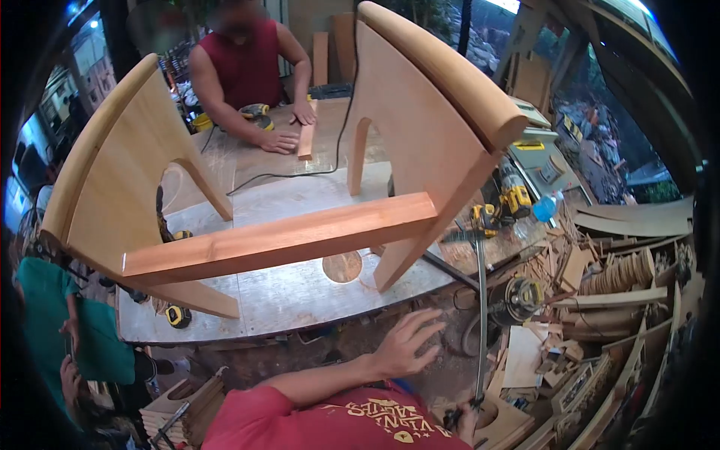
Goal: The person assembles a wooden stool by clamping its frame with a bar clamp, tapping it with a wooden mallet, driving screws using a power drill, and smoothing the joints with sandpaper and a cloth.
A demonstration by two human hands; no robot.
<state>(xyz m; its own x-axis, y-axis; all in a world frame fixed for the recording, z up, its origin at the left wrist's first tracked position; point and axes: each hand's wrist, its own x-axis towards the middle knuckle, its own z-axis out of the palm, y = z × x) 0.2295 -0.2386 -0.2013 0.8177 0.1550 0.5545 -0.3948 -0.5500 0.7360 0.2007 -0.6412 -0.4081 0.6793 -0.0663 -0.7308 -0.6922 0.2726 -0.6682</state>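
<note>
My open left hand (409, 346) is beside the silver-topped worktable (274, 306) bearing a pale, curved wooden frame (281, 238). My right hand (466, 424) grips a long grey metal bar clamp (481, 315), near scattered wood offcuts (574, 268).

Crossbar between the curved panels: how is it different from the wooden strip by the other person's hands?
The crossbar looks longer and thicker; the strip looks shorter and slimmer. The crossbar spans between the panels, raised above the worktable; the strip lies flat on the worktable. Both are straight, reddish-brown wood.
</note>
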